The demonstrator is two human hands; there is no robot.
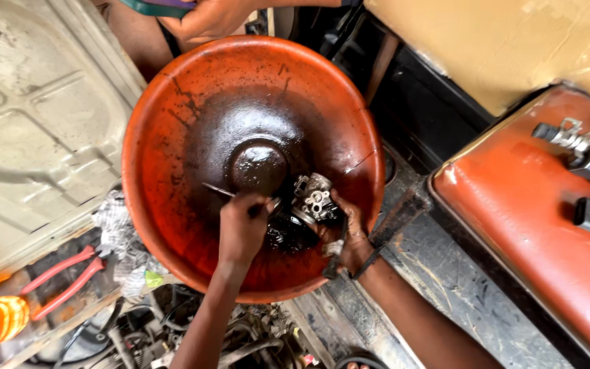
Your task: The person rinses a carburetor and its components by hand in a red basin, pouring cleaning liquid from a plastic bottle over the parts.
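The orange bowl [172,102], dark oily liquid pooled inside, holds a metal engine part [313,197] gripped by the right hand [349,236]; the left hand [242,229] pinches a thin tool [220,190]. Red pliers [63,277] lie near left.

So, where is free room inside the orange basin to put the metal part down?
The upper wet slope of the orange basin, above the centre hump, is bare. The lower side is crowded: left hand with a thin tool, right hand holding the carburetor.
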